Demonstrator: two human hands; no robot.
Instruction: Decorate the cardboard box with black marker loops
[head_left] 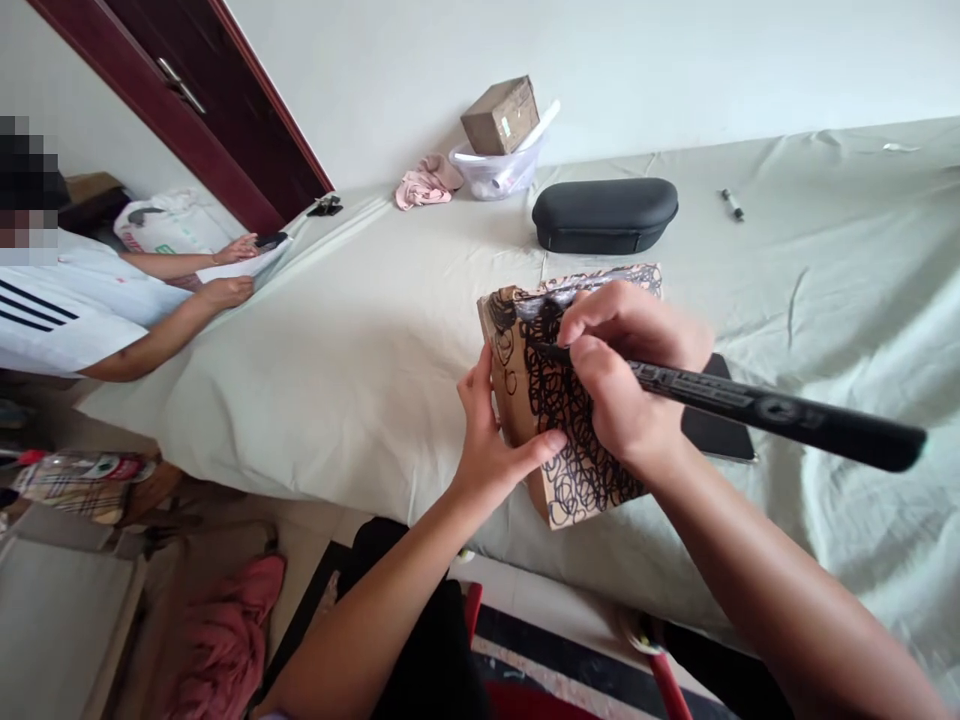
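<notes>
A brown cardboard box [564, 492], its top covered in looping black scribbles, sits at a slant on the cloth in front of me. My left hand [496, 440] grips its left side, thumb on the top face and fingers down along the edge. Pinched in my right hand [630, 365] is a long black marker [780, 408], its tip at the scribbled face near the upper left. Some of the box's far right part is hidden by that hand. A flat black object [716, 430] lies partly under my right wrist; I cannot tell what it is.
Beyond the box lie a black hard case [606, 216], a small pen [732, 205], a clear plastic tub [495, 172] with a small carton [501, 115] on it, and a pink cloth [427, 182]. At left, another person [90, 290] holds paper at the table's edge.
</notes>
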